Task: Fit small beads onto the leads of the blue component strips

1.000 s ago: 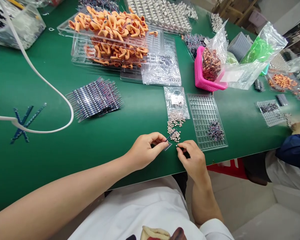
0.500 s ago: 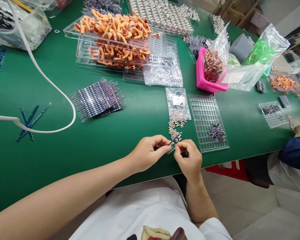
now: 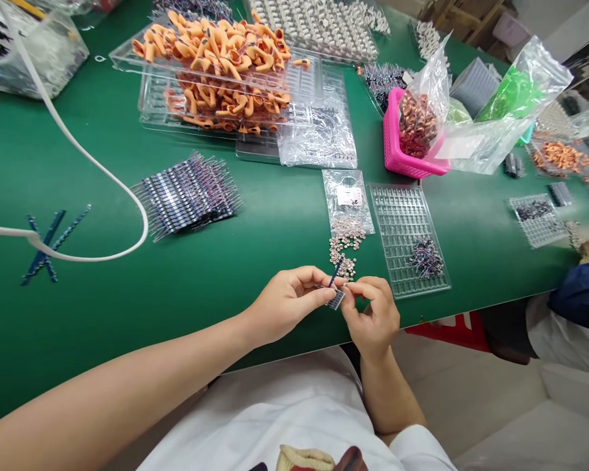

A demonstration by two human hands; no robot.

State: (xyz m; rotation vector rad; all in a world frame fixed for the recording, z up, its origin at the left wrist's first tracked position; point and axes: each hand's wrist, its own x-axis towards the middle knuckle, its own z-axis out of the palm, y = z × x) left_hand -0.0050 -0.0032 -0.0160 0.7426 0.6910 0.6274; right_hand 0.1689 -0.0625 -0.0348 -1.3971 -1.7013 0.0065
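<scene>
A small ridged piece [image 3: 336,299] and a thin blue stick [image 3: 335,271] are held over the near edge of the green desk [image 3: 275,229], both pinched between the thumb and fingers of the left hand [image 3: 285,302]. The fingertips of the right hand [image 3: 373,315] are closed together at the piece's right side; whether anything tiny is gripped there cannot be told. Just beyond the hands, small round parts [image 3: 343,252] are scattered by a labelled clear bag [image 3: 348,196]. To the right, a clear tray [image 3: 405,216] is laid flat, with a clump of thin-legged parts [image 3: 426,257] on it. Farther back, a copper-coloured batch [image 3: 417,124] is contained in a pink basket [image 3: 412,163], and orange parts [image 3: 220,49] are heaped on stacked trays [image 3: 150,98].
</scene>
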